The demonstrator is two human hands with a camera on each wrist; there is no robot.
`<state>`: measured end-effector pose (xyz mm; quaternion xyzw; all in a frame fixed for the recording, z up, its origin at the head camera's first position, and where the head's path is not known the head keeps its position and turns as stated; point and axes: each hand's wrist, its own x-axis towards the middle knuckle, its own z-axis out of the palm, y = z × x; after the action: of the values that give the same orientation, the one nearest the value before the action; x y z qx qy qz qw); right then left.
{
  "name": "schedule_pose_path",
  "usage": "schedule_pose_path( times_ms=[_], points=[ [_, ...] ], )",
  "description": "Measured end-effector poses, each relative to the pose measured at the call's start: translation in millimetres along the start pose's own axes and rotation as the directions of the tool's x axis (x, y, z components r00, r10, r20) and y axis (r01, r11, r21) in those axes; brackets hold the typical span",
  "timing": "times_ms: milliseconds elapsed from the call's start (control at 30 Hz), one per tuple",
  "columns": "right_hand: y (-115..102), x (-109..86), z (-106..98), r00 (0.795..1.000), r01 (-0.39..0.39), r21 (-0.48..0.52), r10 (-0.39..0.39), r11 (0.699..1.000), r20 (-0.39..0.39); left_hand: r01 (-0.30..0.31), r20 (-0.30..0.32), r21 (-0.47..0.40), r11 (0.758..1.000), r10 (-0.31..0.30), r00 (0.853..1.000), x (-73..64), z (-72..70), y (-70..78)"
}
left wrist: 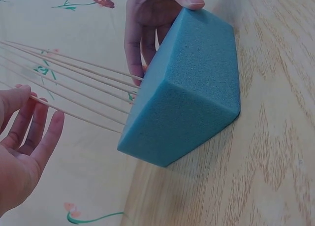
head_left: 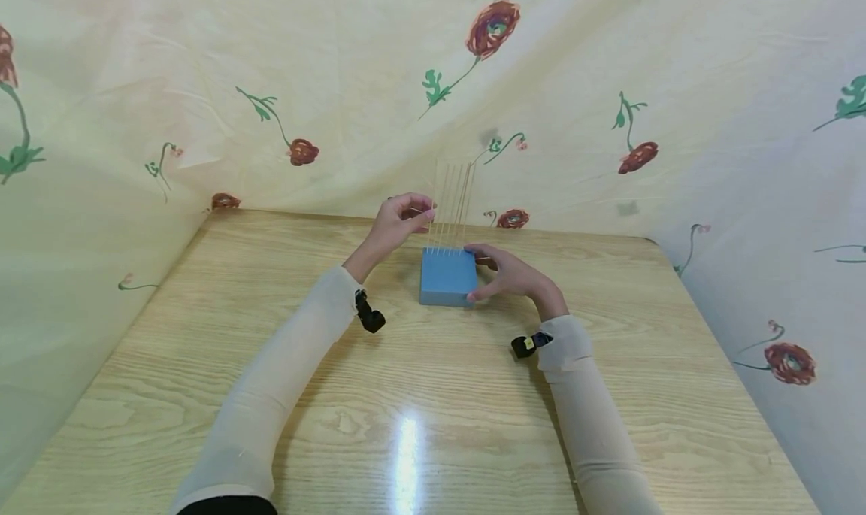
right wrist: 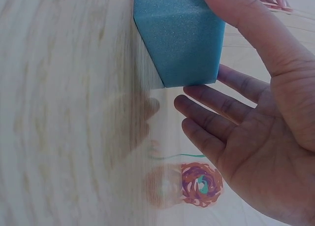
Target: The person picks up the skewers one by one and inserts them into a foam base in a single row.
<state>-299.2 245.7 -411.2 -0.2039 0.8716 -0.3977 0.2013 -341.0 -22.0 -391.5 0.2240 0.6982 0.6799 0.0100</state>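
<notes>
A blue foam block [head_left: 449,276] sits on the wooden table, with several thin wooden skewers [left wrist: 74,60] standing upright in a row along its far edge. My left hand [head_left: 404,214] pinches the leftmost skewer [left wrist: 83,118] between thumb and fingers, partway up its length. That skewer's lower end meets the foam in the left wrist view. On the block's right side, my right hand [head_left: 509,273] grips it, thumb at the near corner and fingers around the far corner. Some fingertips are hidden behind the foam.
Pale floral cloth [head_left: 379,64] hangs behind the table [head_left: 325,417] and along both sides. The block stands near the table's back edge. Black wrist cameras [head_left: 368,313] are strapped over the sleeves.
</notes>
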Motion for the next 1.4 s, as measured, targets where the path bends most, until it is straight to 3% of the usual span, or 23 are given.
schedule_pose_path(
  times_ms=[1400],
  points=[
    [3.2, 3.9, -3.5, 1.000, 0.017, -0.017, -0.017, 1.000, 0.003, -0.040, -0.012, 0.003, 0.999, 0.040, 0.999, 1.7, 3.3, -3.9]
  ],
)
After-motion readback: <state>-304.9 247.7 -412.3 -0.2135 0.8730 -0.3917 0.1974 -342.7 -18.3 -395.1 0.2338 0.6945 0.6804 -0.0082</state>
